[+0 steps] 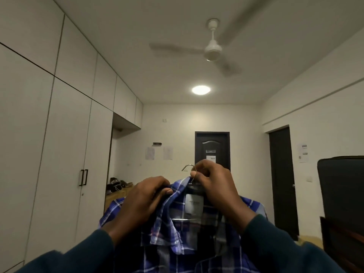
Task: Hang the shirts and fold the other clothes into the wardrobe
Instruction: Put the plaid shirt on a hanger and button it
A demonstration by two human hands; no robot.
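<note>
Here, taking the blue checked shirt (189, 223) as the reference, the inspection runs from left to right. Far to the left of the shirt stands the white wardrobe (65, 144), its tall doors closed, with a pair of dark handles (83, 177) at the seam and a row of upper cabinets above. Between the wardrobe and the shirt, further back, a low surface carries a dark clutter of items (116, 185); what they are cannot be told. The left hand (145, 200) lies on the shirt's left side, fingers curled and thumb pressed in, pinching the collar (173, 196). The shirt itself is held up in front of the person, at the lower middle of the view, collar open toward the camera and a white label (194, 203) showing inside the neck. The right hand (214, 186) is at the top of the shirt, fingers closed around the neck of the hanger (188, 167), whose metal hook rises just above the collar. Both arms wear dark sleeves. Behind the shirt is a dark door (212, 148); high above it hang a ceiling fan (211, 50) and a lit ceiling lamp (201, 89). To the right of the shirt stands a second dark door (282, 180), and further right a dark upright case (342, 203).
</note>
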